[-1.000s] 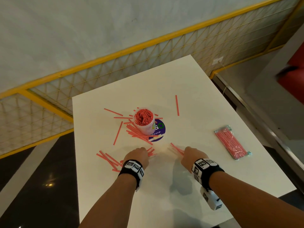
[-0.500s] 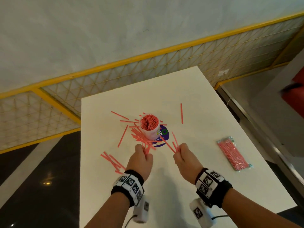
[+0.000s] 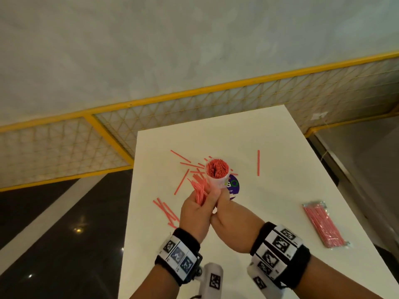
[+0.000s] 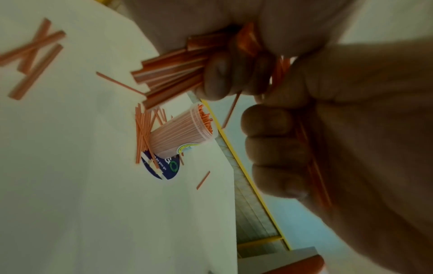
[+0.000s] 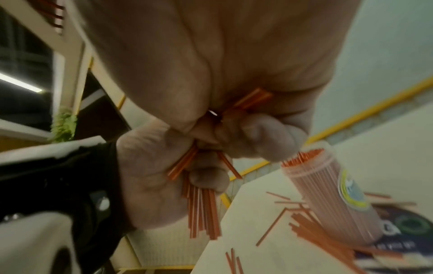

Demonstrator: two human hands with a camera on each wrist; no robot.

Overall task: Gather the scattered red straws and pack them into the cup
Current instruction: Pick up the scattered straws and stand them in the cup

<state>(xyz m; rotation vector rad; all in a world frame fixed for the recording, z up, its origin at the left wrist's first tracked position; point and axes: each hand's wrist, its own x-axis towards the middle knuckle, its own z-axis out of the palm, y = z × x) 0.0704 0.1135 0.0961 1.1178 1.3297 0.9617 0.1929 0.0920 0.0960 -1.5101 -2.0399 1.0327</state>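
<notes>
Left hand has its grip curled round a bundle of red straws; right hand pinches a few against it. Best to square the ends before aiming at the packed cup, mid-desk, where loose straws lie.

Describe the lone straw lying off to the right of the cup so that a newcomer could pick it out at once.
Start at the white table and find the cup packed with red straws, standing on a purple sticker. Look to the cup's right, toward the far edge: the lone straw lies flat there. Unlike the tangled loose straws left of the cup and the wrapped straw pack at the near right, it lies alone, touching nothing.
</notes>
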